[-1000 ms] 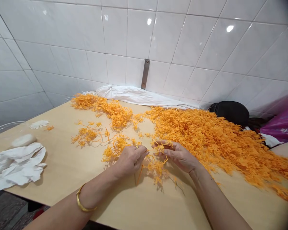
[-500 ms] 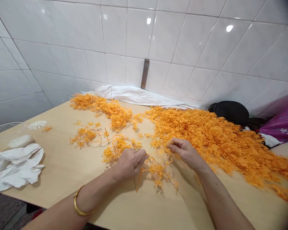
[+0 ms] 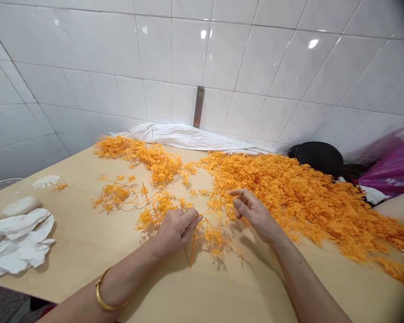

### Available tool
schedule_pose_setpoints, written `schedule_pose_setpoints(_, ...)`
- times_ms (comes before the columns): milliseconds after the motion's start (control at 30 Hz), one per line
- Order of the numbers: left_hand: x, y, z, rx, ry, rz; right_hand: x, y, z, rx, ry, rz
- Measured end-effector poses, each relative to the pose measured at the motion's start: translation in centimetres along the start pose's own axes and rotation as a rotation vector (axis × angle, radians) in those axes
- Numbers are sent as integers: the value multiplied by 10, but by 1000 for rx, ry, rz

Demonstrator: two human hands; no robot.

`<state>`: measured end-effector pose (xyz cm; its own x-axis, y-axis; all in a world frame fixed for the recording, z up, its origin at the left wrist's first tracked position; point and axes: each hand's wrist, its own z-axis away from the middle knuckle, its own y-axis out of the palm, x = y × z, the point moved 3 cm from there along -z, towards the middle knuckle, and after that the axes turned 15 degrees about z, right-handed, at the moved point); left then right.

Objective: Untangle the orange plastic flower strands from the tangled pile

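Note:
My left hand [image 3: 177, 228] is pinched closed on a thin orange stem, from which a spray of small orange plastic-looking flowers [image 3: 215, 235] hangs to its right. A loose orange stem end [image 3: 192, 252] points down below the fingers. Behind and left of this hand lies a clump of orange sprays [image 3: 156, 207]. My right hand [image 3: 254, 213] hovers at the near edge of a large heap of orange sprays [image 3: 289, 193]. Its thumb and forefinger are apart, and I see nothing between them.
Another pile of orange sprays [image 3: 144, 154] and a small bunch [image 3: 116, 194] lie at left. White cloth [image 3: 23, 244] and a white flower piece [image 3: 46, 181] rest at the left edge. A black case [image 3: 316, 158] and another person's arm [image 3: 395, 208] are at right. Tiled wall [image 3: 104, 40] stands behind.
My right hand's fingers have gone from pinched together to apart. The spray by my left hand hangs a little closer to it, and the left hand keeps its grip. The view has shifted slightly.

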<state>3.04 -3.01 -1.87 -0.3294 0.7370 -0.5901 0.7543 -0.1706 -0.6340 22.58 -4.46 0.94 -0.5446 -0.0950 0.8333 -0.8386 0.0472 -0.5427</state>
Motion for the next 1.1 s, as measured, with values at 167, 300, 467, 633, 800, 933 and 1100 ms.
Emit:
schedule_pose_setpoints(167,-2,0,1,24,24,2,0,11,-2,23,-48,13)
schedule_pose_setpoints(300,-1,0,2,13,28,-14,-27,-26,-10,-451,112,-331)
schedule_pose_setpoints(467,-1,2,2,-18,9,-14,-27,-38,-8,-486,79,-265)
schedule_pose_setpoints(633,1,1,1,-84,-30,-56,14,4,2,-190,-93,107)
schedule_pose_setpoints(800,-1,1,1,-75,-2,-65,22,28,5,-14,-70,411)
schedule_pose_setpoints(933,-5,-1,0,-61,-6,-70,19,25,3,-62,-82,409)
schedule_pose_setpoints(1100,-8,3,-2,-28,15,-36,12,10,-2,-346,-30,295)
